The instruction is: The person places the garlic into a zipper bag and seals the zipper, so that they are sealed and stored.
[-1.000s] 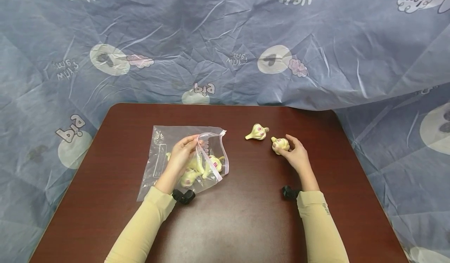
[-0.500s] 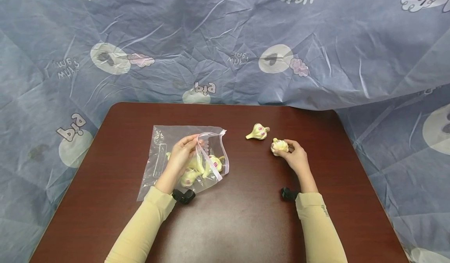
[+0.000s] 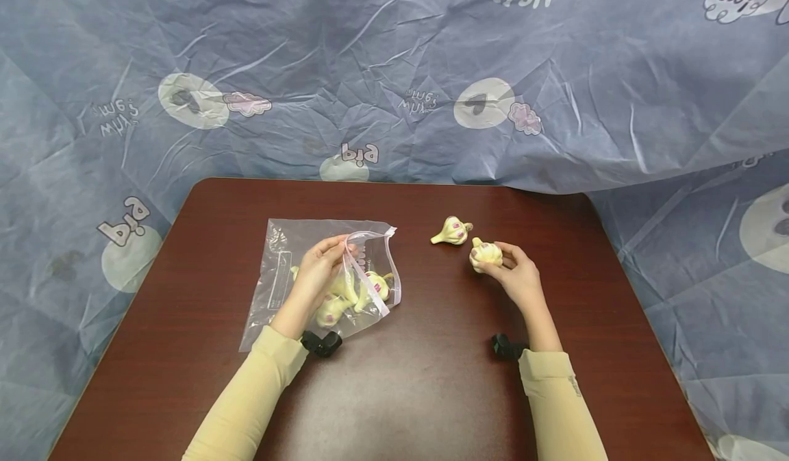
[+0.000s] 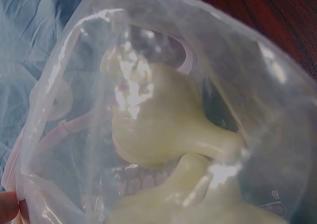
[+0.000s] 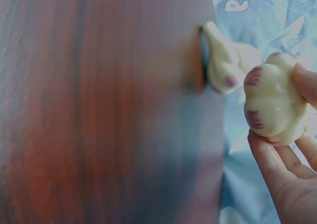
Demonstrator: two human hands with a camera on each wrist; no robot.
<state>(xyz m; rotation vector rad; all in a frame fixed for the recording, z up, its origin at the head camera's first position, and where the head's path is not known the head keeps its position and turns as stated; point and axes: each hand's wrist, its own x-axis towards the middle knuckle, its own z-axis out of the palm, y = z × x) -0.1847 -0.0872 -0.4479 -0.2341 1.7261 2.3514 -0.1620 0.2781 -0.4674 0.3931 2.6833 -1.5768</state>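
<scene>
My left hand point(image 3: 318, 273) pinches the rim of a clear zip bag point(image 3: 261, 310) with a pink-edged mouth, which gapes toward the right. Inside the bag lie several garlic bulbs point(image 3: 333, 310), pale with purple patches; the left wrist view shows them close up through the plastic point(image 4: 153, 120). On the right, my right hand point(image 3: 519, 272) holds one garlic bulb point(image 3: 486, 257) between thumb and fingers. The right wrist view shows that bulb point(image 5: 275, 100) gripped at its side. Another garlic bulb point(image 3: 453, 231) rests on the table just beyond it, to the left.
The dark brown wooden table point(image 3: 407, 392) has rounded far corners. A blue printed cloth point(image 3: 394, 70) hangs behind it and at both sides. A black wrist camera point(image 3: 322, 344) is worn on the left wrist, another point(image 3: 507, 346) on the right.
My right hand has taken firmer hold of its garlic bulb and shifted it slightly left. The left hand and the bag have stayed in place.
</scene>
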